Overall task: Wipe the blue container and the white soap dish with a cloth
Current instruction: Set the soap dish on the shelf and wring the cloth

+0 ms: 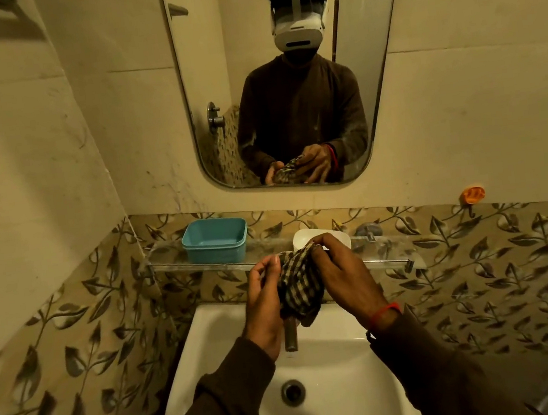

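**Both hands bunch the cloth above the sink**

Above the sink (212, 335), the right hand (347, 281) pinches the top of the checked cloth (298, 290); the left hand (265, 301), fingers curled, grips its side. On the glass shelf (389, 258) behind the sink stand the blue container (215, 240), open and empty, and, to its right, the white soap dish (307, 237), partly hidden.

We see the scene in dim, warm yellowish light that leaves the upper left wall and the dark brown sleeves in shadow. The glossy white ceramic sink (213, 339) and the clear glass shelf (389, 258) catch soft highlights. Straight lines bow towards the edges, where the leaf-patterned beige tiles (76, 352) smear slightly.
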